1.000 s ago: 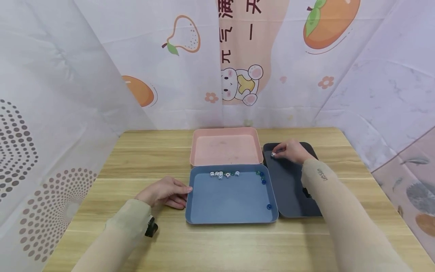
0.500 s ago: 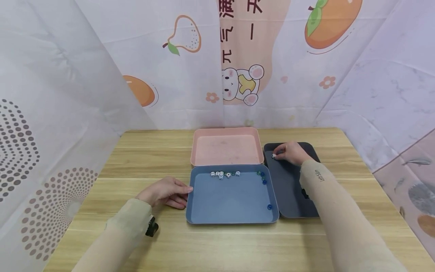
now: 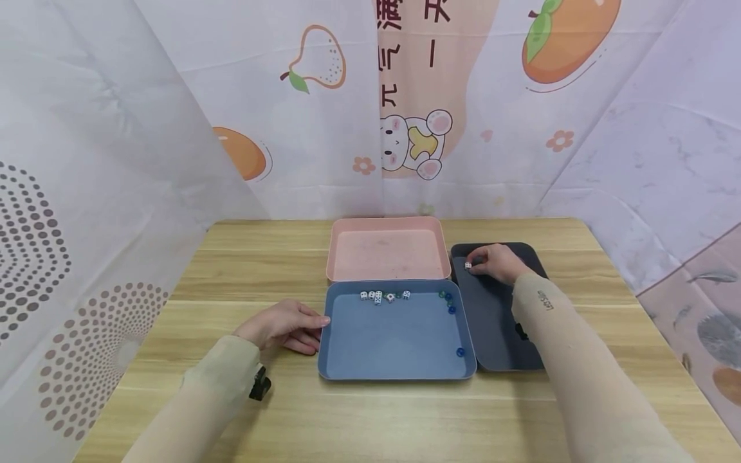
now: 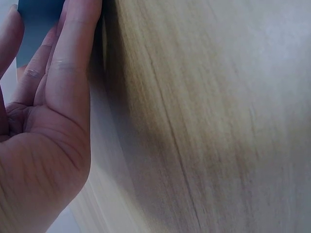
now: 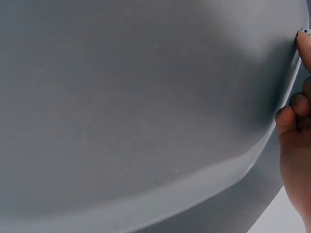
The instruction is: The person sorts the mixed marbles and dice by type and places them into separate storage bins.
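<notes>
At the upper left of the black tray (image 3: 499, 341), my right hand (image 3: 499, 262) pinches a white die (image 3: 468, 265) with thumb and fingertips. Only a corner of that die (image 5: 306, 31) shows in the right wrist view, beside the thumb. My left hand (image 3: 286, 326) grips the left side of the blue tray (image 3: 393, 347), thumb over the rim and fingers against the outer wall. Several white dice (image 3: 378, 297) lie along that tray's far side, with green marbles partly hidden among them. Blue and green marbles (image 3: 452, 310) sit near its right wall, and one blue marble (image 3: 460, 352) lies lower down.
Behind the blue tray stands a pink tray (image 3: 386, 247). All three trays stand close together on a wooden table (image 3: 255, 257). A printed cloth (image 3: 324, 141) hangs at the table's back edge.
The die between my right fingertips has turned slightly and now shows another face. The head view has shifted a little. My left hand stays on the blue tray's rim.
</notes>
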A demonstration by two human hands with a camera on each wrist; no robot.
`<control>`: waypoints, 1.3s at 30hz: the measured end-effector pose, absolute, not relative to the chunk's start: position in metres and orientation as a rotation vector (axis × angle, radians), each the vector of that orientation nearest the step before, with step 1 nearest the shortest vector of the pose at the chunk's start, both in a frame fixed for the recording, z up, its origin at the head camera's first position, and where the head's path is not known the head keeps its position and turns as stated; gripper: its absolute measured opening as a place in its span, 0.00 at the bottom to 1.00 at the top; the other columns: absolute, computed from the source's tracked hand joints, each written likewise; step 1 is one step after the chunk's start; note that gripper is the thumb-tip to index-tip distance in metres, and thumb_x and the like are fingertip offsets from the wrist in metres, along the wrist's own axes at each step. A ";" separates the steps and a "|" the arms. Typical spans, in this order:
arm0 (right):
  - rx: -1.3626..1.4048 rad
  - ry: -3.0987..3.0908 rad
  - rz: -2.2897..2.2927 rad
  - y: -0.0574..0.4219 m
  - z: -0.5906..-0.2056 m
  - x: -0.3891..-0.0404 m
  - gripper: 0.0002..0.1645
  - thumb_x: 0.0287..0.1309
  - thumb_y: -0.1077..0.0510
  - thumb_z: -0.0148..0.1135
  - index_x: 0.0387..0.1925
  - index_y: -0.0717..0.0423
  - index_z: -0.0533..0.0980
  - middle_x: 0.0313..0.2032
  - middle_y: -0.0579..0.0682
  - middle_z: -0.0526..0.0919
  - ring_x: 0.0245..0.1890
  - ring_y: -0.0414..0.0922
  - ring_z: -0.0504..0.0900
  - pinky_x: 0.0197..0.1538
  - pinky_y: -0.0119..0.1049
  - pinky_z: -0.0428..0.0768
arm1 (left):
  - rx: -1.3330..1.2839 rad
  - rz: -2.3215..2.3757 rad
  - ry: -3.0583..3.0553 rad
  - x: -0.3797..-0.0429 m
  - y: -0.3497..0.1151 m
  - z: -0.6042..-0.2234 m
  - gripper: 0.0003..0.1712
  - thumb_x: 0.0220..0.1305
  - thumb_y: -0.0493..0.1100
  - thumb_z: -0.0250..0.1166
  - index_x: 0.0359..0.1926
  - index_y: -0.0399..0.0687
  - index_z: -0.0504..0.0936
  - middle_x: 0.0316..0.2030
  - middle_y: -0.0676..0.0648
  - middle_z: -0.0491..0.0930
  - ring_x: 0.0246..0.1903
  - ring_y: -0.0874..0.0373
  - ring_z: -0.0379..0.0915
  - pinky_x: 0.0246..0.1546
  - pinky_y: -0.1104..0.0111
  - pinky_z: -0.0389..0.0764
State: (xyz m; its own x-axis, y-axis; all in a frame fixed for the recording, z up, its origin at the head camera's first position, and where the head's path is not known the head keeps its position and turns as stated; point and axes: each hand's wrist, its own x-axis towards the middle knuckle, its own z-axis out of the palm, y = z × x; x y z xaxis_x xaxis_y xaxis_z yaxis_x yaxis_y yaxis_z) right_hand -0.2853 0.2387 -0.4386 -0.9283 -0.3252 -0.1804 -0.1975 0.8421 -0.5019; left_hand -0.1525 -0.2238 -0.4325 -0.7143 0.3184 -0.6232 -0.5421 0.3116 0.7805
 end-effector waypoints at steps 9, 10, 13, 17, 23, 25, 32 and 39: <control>-0.421 2.725 -0.761 0.244 -0.435 -0.280 0.24 0.55 0.53 0.65 0.53 0.55 0.76 0.47 0.58 0.79 0.38 0.48 0.76 0.42 0.44 0.74 | -0.209 1.491 1.845 -0.152 -0.223 -0.432 0.24 0.57 0.49 0.68 0.46 0.34 0.80 0.34 0.36 0.81 0.32 0.45 0.81 0.36 0.53 0.81; -0.412 2.723 -0.776 0.245 -0.434 -0.279 0.24 0.55 0.52 0.65 0.54 0.54 0.76 0.48 0.58 0.79 0.38 0.48 0.76 0.43 0.44 0.74 | -0.209 1.493 1.843 -0.152 -0.223 -0.432 0.23 0.57 0.49 0.67 0.46 0.34 0.80 0.34 0.36 0.81 0.32 0.45 0.81 0.36 0.53 0.81; -0.412 2.730 -0.808 0.249 -0.429 -0.274 0.25 0.55 0.50 0.66 0.53 0.53 0.77 0.48 0.56 0.79 0.39 0.47 0.76 0.43 0.44 0.74 | -0.203 1.497 1.842 -0.152 -0.223 -0.432 0.23 0.57 0.49 0.67 0.46 0.34 0.79 0.34 0.36 0.81 0.32 0.45 0.81 0.37 0.53 0.81; -0.455 2.734 -0.840 0.252 -0.421 -0.270 0.24 0.55 0.48 0.65 0.52 0.52 0.78 0.49 0.55 0.79 0.39 0.47 0.77 0.41 0.43 0.75 | -0.197 1.501 1.845 -0.152 -0.223 -0.433 0.23 0.58 0.48 0.66 0.46 0.33 0.79 0.34 0.36 0.81 0.33 0.45 0.81 0.37 0.53 0.81; -0.510 2.709 -0.891 0.246 -0.410 -0.265 0.23 0.54 0.46 0.66 0.51 0.47 0.79 0.48 0.53 0.81 0.38 0.47 0.78 0.37 0.40 0.76 | -0.198 1.502 1.851 -0.150 -0.223 -0.431 0.24 0.57 0.49 0.68 0.46 0.33 0.79 0.33 0.36 0.81 0.32 0.44 0.81 0.36 0.54 0.81; -0.547 2.708 -0.894 0.241 -0.408 -0.262 0.23 0.53 0.44 0.66 0.51 0.44 0.79 0.46 0.49 0.81 0.37 0.45 0.77 0.37 0.39 0.75 | -0.200 1.502 1.856 -0.150 -0.223 -0.431 0.25 0.56 0.49 0.68 0.46 0.33 0.78 0.33 0.36 0.80 0.32 0.44 0.81 0.36 0.54 0.81; -0.770 2.679 -0.936 0.220 -0.406 -0.255 0.24 0.50 0.43 0.68 0.49 0.44 0.80 0.32 0.46 0.76 0.31 0.46 0.73 0.31 0.38 0.72 | -0.203 1.500 1.864 -0.150 -0.223 -0.431 0.26 0.56 0.50 0.68 0.47 0.33 0.78 0.33 0.36 0.80 0.32 0.45 0.81 0.35 0.54 0.81; -0.831 2.573 -0.959 0.197 -0.405 -0.251 0.22 0.47 0.43 0.70 0.47 0.40 0.81 0.32 0.49 0.71 0.33 0.46 0.69 0.32 0.37 0.71 | -0.199 1.498 1.861 -0.150 -0.222 -0.430 0.26 0.55 0.50 0.68 0.47 0.33 0.78 0.34 0.36 0.80 0.32 0.44 0.81 0.36 0.54 0.81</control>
